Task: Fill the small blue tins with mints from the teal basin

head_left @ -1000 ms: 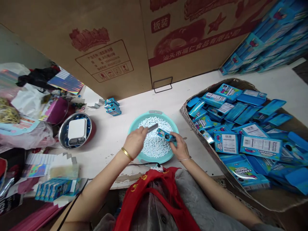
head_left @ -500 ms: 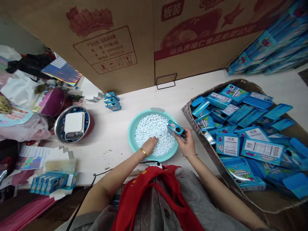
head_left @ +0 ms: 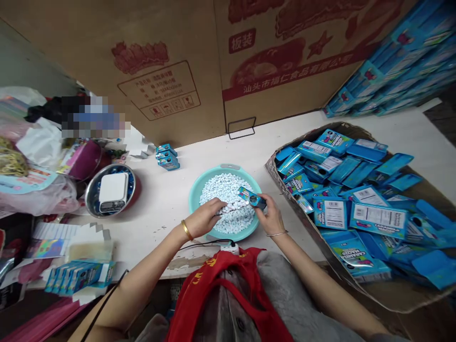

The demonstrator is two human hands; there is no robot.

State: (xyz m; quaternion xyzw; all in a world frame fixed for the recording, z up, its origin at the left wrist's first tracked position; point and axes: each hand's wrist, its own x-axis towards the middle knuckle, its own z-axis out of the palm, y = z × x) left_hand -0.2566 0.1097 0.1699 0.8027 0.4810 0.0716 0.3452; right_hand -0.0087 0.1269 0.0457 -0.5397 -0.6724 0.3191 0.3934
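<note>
A round turquoise basin [head_left: 194, 192] holds many small, pale, pellet-like candies [head_left: 231, 183]. My right hand [head_left: 272, 218] is closed around a small blue printed box [head_left: 252, 197], tilted over the basin's right side. The box's upper end points toward the candies. Over the basin's left part, my left hand [head_left: 204, 217] has its fingers drawn together. A thin row of candies stretches from its fingertips toward the box; whether something clear carries them, I cannot make out.
To the right, a cut-down carton [head_left: 274, 166] is filled with blue boxes. Large brown cartons [head_left: 171, 28] stand behind the basin. A few small blue boxes [head_left: 167, 159] stand at back left. Farther left, a metal bowl [head_left: 133, 190] holds a white scale [head_left: 114, 187].
My left hand has come up from among the candies and shifted left. The right hand still holds the box, now slightly lower and farther left. The whole view has shifted a little.
</note>
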